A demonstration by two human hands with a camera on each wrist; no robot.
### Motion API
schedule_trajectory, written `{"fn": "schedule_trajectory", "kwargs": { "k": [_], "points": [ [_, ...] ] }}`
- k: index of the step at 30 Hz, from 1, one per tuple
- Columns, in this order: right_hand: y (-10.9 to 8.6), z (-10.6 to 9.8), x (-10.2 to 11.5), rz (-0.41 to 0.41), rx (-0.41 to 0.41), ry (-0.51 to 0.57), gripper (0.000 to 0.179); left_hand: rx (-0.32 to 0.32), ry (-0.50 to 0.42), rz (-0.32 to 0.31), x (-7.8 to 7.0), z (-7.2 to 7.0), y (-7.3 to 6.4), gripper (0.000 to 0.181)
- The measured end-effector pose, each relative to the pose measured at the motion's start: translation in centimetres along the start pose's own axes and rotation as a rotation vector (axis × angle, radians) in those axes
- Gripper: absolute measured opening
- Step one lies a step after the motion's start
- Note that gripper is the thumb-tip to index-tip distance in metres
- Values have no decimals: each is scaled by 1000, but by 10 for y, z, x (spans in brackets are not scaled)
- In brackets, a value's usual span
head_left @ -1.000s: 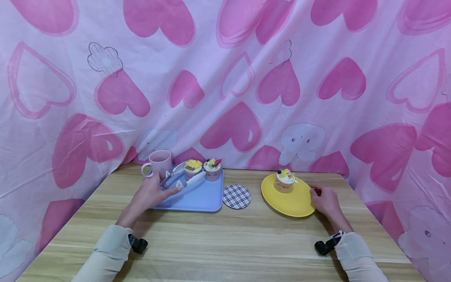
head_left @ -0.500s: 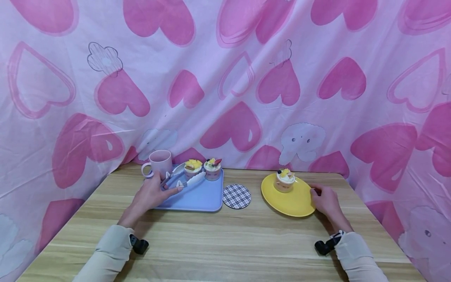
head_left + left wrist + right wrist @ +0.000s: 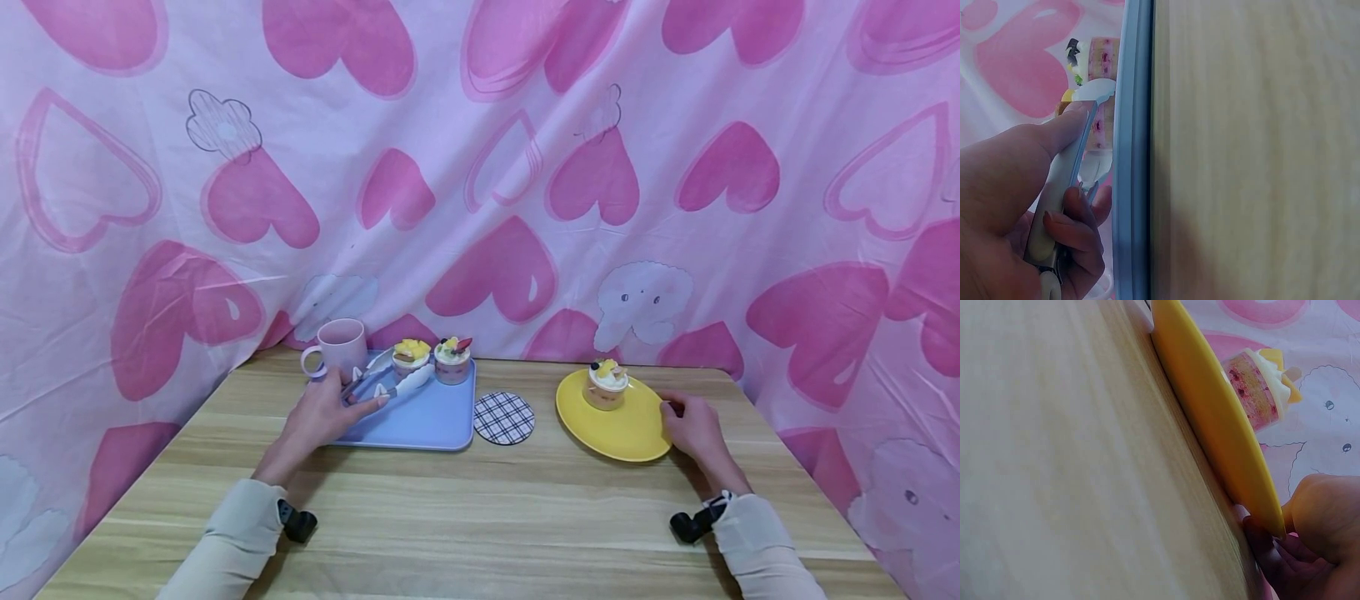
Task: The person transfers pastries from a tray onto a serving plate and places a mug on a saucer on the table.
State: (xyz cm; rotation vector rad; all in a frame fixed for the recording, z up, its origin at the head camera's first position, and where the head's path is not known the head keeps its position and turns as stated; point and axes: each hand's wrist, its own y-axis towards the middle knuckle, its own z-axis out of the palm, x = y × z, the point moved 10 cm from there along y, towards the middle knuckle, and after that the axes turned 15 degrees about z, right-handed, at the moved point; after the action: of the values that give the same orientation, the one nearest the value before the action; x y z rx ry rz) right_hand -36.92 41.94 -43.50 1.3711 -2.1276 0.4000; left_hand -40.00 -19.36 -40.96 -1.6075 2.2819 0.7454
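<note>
My left hand grips metal tongs with white tips, thumb along one arm and fingers curled round the other. The tips straddle a dessert cup topped with yellow fruit on the blue tray; in the left wrist view the tongs overlap that cup's layered side. Right beside it stands a second dessert cup with a red piece on top. My right hand pinches the rim of the yellow plate, which bears a third dessert cup.
A pink mug stands at the tray's back left, close behind my left hand. Between tray and plate lies a round checked coaster. A pink heart-print cloth hangs behind the wooden table.
The tongs' near tip has moved slightly inward, toward the cup with yellow fruit. My right hand and the plate have stayed where they were.
</note>
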Motion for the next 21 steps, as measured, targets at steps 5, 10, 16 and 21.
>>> {"fn": "schedule_trajectory", "kwargs": {
  "k": [5, 10, 16, 21],
  "points": [
    [0, 0, 0, -2, -5, -2, 35, -7, 17, 10, -3, -1, -1, 78],
    [0, -1, 1, -10, -12, -3, 34, -5, 22, 1, -4, -1, -1, 78],
    [-2, -3, 2, -19, -29, -2, 34, -13, 42, 12, -3, -2, -1, 75],
    [-3, -5, 4, -34, -44, -7, 33, -23, 49, 15, -3, -2, 0, 71]
  ]
}}
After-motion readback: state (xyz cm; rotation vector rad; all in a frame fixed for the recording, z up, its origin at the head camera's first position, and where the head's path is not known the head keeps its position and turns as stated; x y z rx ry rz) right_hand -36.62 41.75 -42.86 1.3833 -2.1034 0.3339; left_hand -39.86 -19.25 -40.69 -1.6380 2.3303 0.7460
